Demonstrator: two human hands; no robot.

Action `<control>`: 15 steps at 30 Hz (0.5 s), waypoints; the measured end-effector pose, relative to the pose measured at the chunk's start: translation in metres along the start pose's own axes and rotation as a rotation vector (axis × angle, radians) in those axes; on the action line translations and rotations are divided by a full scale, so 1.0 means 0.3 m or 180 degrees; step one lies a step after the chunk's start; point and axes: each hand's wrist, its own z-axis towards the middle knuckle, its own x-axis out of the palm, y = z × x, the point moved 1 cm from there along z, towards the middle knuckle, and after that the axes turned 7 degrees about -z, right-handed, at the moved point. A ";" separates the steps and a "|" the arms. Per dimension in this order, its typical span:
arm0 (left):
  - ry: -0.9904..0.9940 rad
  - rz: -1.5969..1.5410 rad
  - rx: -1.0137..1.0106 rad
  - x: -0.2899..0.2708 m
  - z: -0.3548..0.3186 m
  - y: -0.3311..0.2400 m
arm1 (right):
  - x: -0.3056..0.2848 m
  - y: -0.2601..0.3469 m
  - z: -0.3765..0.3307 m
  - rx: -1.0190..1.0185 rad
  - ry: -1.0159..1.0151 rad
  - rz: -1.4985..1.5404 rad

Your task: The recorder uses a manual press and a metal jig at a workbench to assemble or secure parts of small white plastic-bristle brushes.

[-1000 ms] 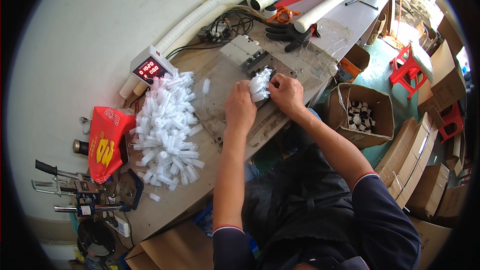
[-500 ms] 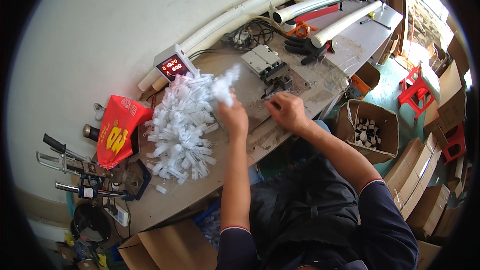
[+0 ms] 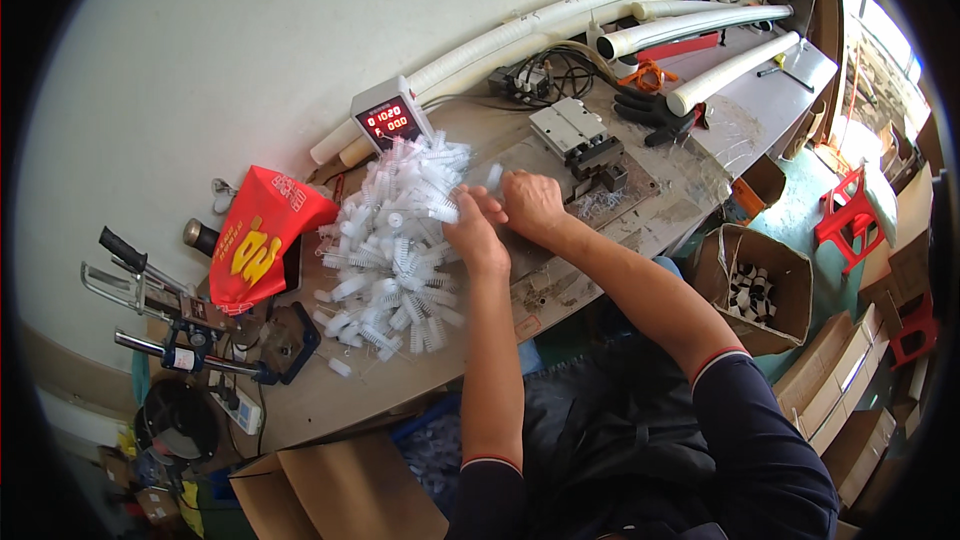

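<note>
A heap of small white bristle brushes (image 3: pixel 395 250) with thin wire ends covers the table in front of me. At its right edge is my left hand (image 3: pixel 480 232), its fingers partly stretched and apart; no brush shows clearly in its grasp. My right hand (image 3: pixel 535 205) is closed just to the right of it. From its fingertips a single white brush (image 3: pixel 494 177) sticks out, slightly blurred. Beyond the right hand sits a small grey metal machine (image 3: pixel 572 130) with dark jaws, and fine wire clippings (image 3: pixel 600 203) lie by it.
A box with a lit red display (image 3: pixel 390 122) stands behind the heap. On the left are a red bag (image 3: pixel 262 240) and a lever press (image 3: pixel 185 335). Long white tubes (image 3: pixel 735 75) and a black glove (image 3: pixel 655 115) lie farther back. An open carton (image 3: pixel 750 285) stands at right.
My right hand has moved left and away from the machine's jaws, and now holds a brush. The brush bundle seen at my left hand is gone from it. The whole view has shifted slightly.
</note>
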 end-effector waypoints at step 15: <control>0.0549 -0.0782 -0.0686 -0.032 0.022 -0.017 | -0.051 -0.042 -0.077 0.0429 -0.0177 0.0328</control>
